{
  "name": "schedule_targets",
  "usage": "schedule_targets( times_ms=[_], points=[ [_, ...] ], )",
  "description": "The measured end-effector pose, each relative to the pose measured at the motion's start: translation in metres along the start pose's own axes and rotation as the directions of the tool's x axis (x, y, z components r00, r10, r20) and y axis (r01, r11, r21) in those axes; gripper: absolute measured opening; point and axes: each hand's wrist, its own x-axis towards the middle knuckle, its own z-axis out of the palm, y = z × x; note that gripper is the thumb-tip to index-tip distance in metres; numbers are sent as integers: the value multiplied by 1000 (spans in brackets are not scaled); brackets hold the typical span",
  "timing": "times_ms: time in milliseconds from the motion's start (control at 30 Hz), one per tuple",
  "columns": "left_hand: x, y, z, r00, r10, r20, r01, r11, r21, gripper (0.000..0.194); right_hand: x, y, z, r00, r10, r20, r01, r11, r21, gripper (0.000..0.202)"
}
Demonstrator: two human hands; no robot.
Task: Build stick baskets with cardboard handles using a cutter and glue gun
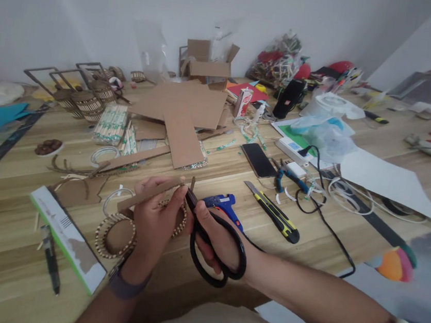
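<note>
My left hand (156, 219) pinches a narrow cardboard strip (149, 194), which slants up to the right. My right hand (216, 237) is wrapped round black-handled scissors (242, 247); their blades meet the strip's right end by my left fingertips. Whether the blades are apart is hard to tell. Below my left hand lies a round woven ring with a cardboard base (115, 235), and a second similar ring (181, 220) shows partly behind my fingers. A blue glue gun (226, 207) rests just beyond my right hand.
A yellow-black cutter (274, 212) and a phone (258, 160) lie to the right, near cables (333, 224). Cardboard sheets (187, 101) are stacked behind. Left are a white-green box (69, 235), a pen (50, 262) and small baskets (90, 103).
</note>
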Motion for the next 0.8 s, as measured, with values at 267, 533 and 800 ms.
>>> schedule_targets(
  times_ms=[267, 533, 800],
  points=[
    [-4, -3, 1, 984, -167, 69, 176, 974, -146, 25, 35, -40, -78, 886, -407, -221, -100, 298, -949, 44],
    [-15, -8, 8, 974, -216, 75, 228, 938, -261, 28, 91, -32, -131, 927, -292, -235, -250, -14, -968, 35],
    [-19, -10, 12, 979, -197, 54, 204, 944, -258, 27, 99, -20, -140, 951, -243, -192, -203, -23, -979, 39]
  ],
)
